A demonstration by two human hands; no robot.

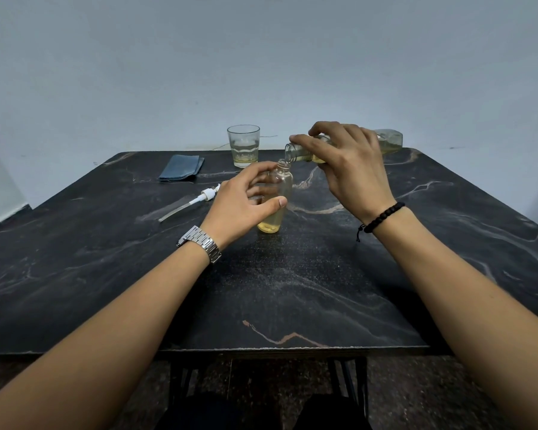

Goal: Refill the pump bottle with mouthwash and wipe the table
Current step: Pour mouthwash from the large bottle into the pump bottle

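A small clear pump bottle (280, 181) stands upright and uncapped on the black marble table (292, 290), with a little yellow liquid at its bottom. My left hand (246, 203) curls around its left side, thumb in front; the fingers look loosely wrapped on it. My right hand (348, 162) grips a larger clear mouthwash bottle (389, 141), tipped nearly level, its open mouth right above the small bottle's neck. The white pump head (207, 194) with its dip tube lies on the table to the left.
A folded blue-grey cloth (182, 167) lies at the back left of the table. A drinking glass (243, 145) with a little yellow liquid stands at the back edge, just behind the small bottle. A pale wall rises behind the table.
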